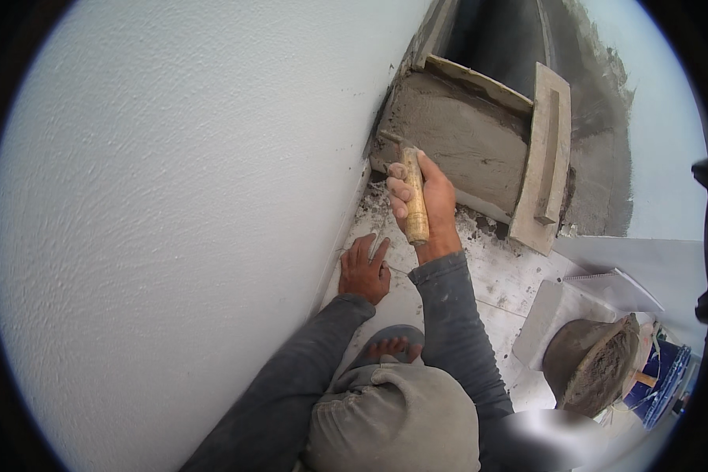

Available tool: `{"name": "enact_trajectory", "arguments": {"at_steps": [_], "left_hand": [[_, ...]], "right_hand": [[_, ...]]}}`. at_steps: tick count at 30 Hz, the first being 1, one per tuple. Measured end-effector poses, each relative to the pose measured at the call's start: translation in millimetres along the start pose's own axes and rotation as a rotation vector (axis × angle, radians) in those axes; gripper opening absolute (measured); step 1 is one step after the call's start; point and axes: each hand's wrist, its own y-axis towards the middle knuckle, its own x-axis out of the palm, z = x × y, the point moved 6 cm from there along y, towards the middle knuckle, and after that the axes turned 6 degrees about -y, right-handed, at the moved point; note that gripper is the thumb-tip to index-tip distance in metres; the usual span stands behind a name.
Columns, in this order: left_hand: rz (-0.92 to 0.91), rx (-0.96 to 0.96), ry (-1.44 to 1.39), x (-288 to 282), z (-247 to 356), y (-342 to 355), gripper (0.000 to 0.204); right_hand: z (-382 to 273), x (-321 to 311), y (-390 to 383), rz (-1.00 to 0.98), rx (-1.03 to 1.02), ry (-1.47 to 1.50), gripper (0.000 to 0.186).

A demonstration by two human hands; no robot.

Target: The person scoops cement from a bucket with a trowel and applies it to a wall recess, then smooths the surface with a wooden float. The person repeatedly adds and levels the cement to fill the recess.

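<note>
My right hand [433, 200] grips a tool by its wooden handle [414, 197], the working end pressed into the grey wet mortar bed [456, 138] at the foot of the white wall. The tool's blade is hidden behind my fingers. My left hand [364, 270] lies flat on the tiled floor beside the wall, fingers spread. A wooden float [546, 161] stands on edge against the right side of the mortar bed. My sandalled foot [391, 346] and bent knee show below my arms.
A textured white wall [173, 197] fills the left. A pan of grey mortar [594, 362] sits at the lower right on pale floor tiles [511, 279], with loose tiles [637, 271] and a blue container [669, 377] beside it. Mortar crumbs litter the floor.
</note>
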Motion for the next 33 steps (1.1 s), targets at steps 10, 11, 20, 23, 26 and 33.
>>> {"name": "enact_trajectory", "arguments": {"at_steps": [10, 11, 20, 23, 26, 33], "left_hand": [[0.012, 0.03, 0.038, 0.5, 0.9, 1.2, 0.057], [0.01, 0.028, 0.026, 0.4, 1.0, 0.7, 0.057], [-0.006, 0.005, -0.023, -0.2, -0.6, 2.0, 0.055], [0.004, 0.002, -0.018, -1.6, 0.0, 1.1, 0.054], [-0.005, 0.011, -0.003, -1.2, 1.3, 0.4, 0.054], [-0.008, -0.004, -0.01, -0.9, -0.1, 0.9, 0.056]], "right_hand": [[-5.7, -8.3, 1.3, 0.04, -0.023, -0.011, 0.038], [-3.4, -8.0, 5.4, -0.001, -0.023, -0.041, 0.037], [-16.6, -23.3, 38.3, 0.139, -0.012, -0.07, 0.032], [-14.2, -17.6, 46.3, 0.084, 0.003, -0.053, 0.032], [-17.8, -22.6, 44.0, 0.031, 0.012, -0.031, 0.027], [-18.6, -32.1, 42.8, 0.091, -0.013, 0.003, 0.025]]}}
